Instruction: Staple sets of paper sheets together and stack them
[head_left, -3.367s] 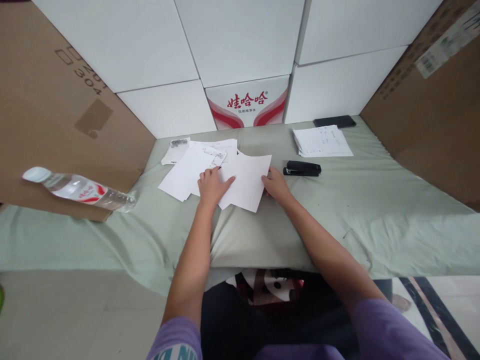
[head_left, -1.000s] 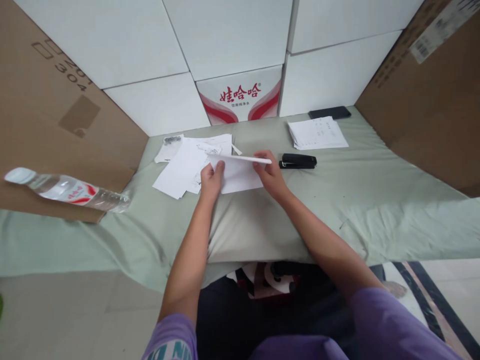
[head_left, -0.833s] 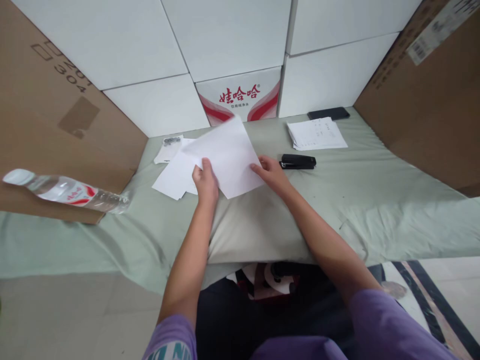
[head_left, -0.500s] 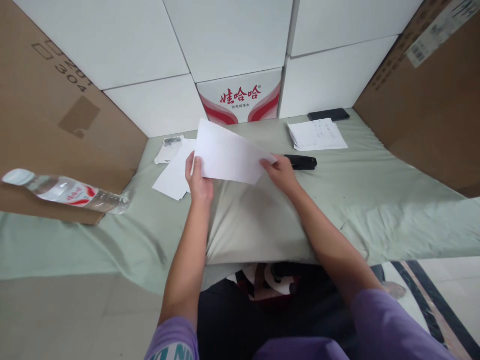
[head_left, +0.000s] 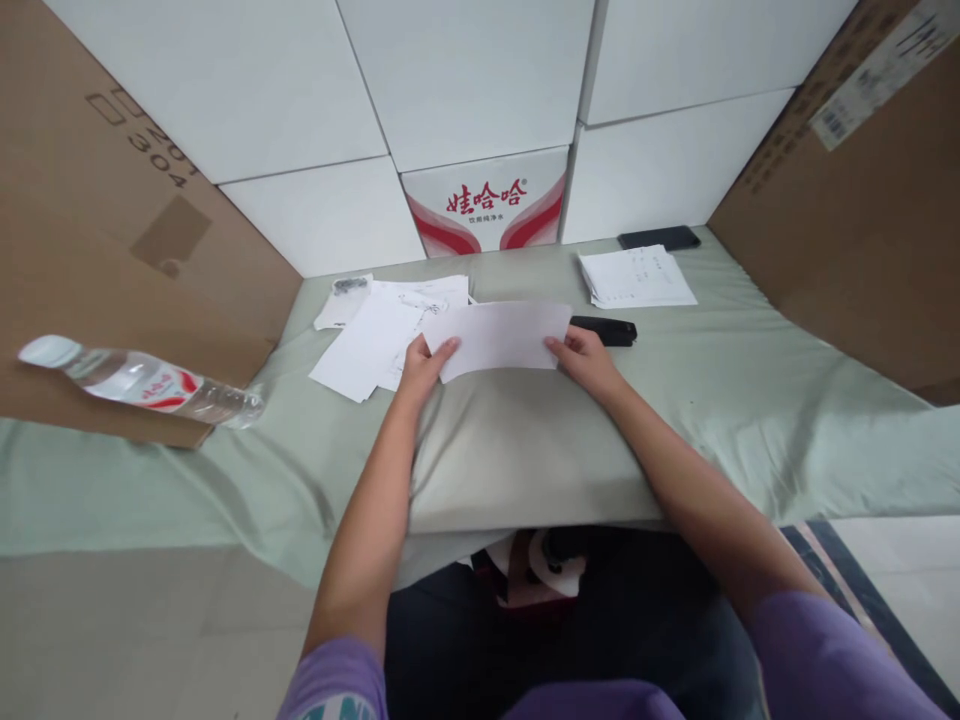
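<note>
"So, looking down from the head camera, where is the paper?"

"Straight between the two hands, over the green cloth. Its long side runs left to right and it bows slightly."

"Which hand is nearer?"

"Neither. The left hand pinches the left end, thumb on top, and the right hand grips the right end likewise."

"What sits about them?"

"Just past the left hand, loose sheets overlap, some with drawings. The black stapler is just beyond the right hand's fingers, partly hidden. Farther back on that side are a written pile and a flat black phone."

"Any containers?"

"A capped clear bottle leans at far left against a cardboard box. I can't fairly tell how full the bottle is, and the box's inside doesn't show."
</note>
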